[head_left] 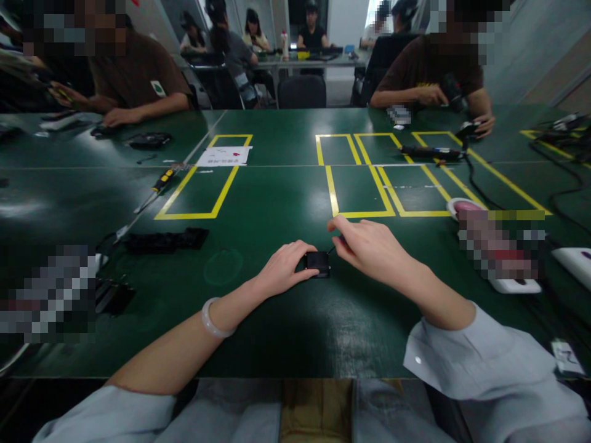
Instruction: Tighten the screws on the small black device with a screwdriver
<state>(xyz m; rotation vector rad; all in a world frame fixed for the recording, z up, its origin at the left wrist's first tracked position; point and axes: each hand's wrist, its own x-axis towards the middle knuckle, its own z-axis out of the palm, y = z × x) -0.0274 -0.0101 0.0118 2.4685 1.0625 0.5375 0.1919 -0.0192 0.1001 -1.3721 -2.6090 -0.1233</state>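
Note:
My left hand [286,266] grips a small black box [317,263] on the green table, thumb along its near edge and fingers at its far side. Just right of it, my right hand [362,243] is closed in a pinch. Between its fingers and the box's upper right corner runs a thin dark piece [331,249], a cable or a slim shaft; I cannot tell which. Most of that piece is hidden by the fingers. A pale bracelet [216,319] circles my left wrist.
Yellow tape rectangles [364,215] mark the green table [277,203]. Left lie a yellow-and-black screwdriver [164,179] and a black strip [164,240]. At right are a white-edged device [517,285] and a black tool with a cord [431,152]. Two people work across the table.

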